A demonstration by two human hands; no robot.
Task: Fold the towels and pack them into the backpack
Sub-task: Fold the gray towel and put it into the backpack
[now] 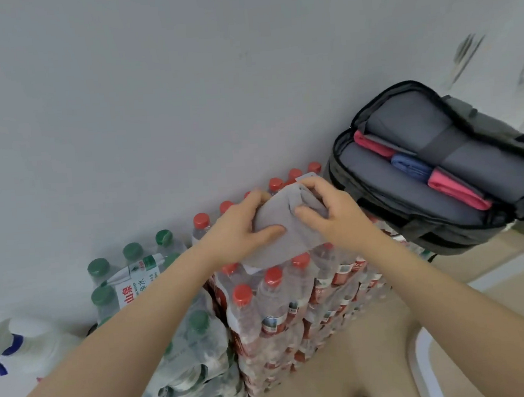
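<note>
A folded grey towel (283,228) lies on top of the stacked red-capped water bottles (293,293). My left hand (241,228) grips its left side, thumb on top. My right hand (327,210) pinches its right end, fingers curled over the fold. To the right stands an open grey-green backpack (464,232), its main compartment unzipped. Inside it, packed upright between grey padded walls, are a pink towel (372,149), a blue towel (412,167) and another pink towel (460,190).
Packs of green-capped bottles (135,280) in plastic wrap stand left of the red-capped stack, against a pale wall. A white spray bottle with a blue trigger (24,345) sits at the far left. Beige floor (377,361) lies below, with a white object at the lower right.
</note>
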